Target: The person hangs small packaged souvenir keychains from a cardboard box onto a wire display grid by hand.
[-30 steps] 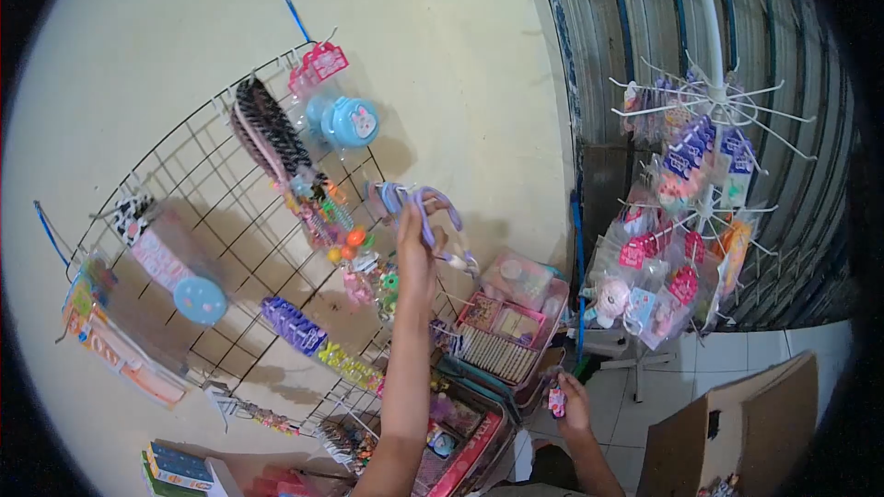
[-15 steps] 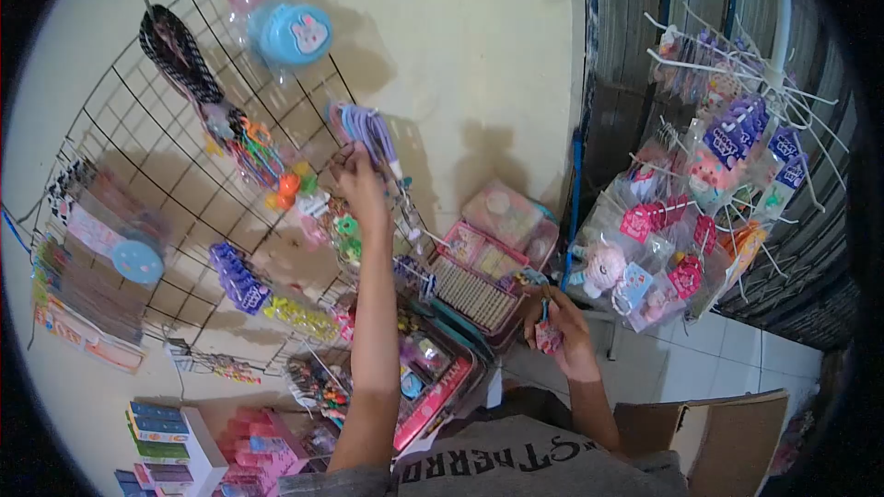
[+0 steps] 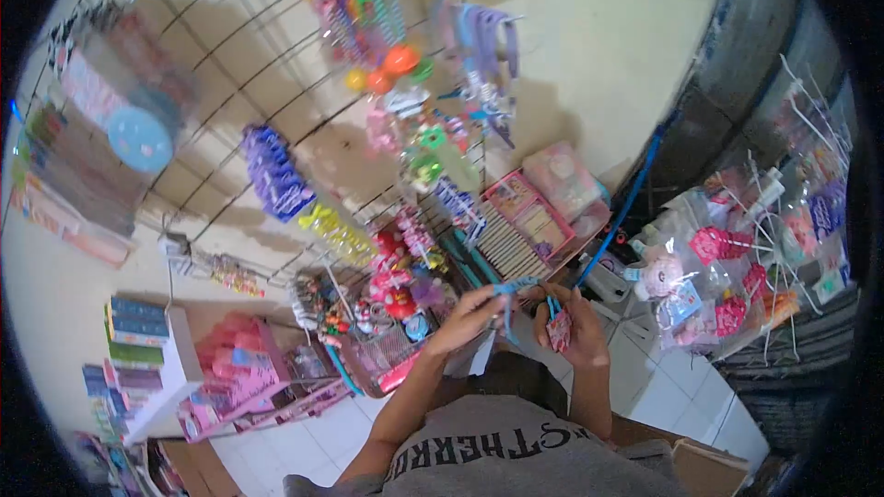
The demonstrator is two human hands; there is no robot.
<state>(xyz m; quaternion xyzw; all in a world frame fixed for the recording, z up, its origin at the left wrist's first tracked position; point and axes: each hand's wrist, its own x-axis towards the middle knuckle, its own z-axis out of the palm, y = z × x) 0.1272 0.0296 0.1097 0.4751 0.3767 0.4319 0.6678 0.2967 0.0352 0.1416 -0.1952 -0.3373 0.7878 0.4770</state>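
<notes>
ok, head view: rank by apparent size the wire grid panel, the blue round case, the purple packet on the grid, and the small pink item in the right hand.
1. wire grid panel, by far the largest.
2. purple packet.
3. blue round case; close to the packet, ranking unsure.
4. small pink item in the right hand, smallest though nearest the camera.

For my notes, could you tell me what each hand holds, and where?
Right hand holds a small pink packet by its top; left hand pinches a blue strip.
</notes>
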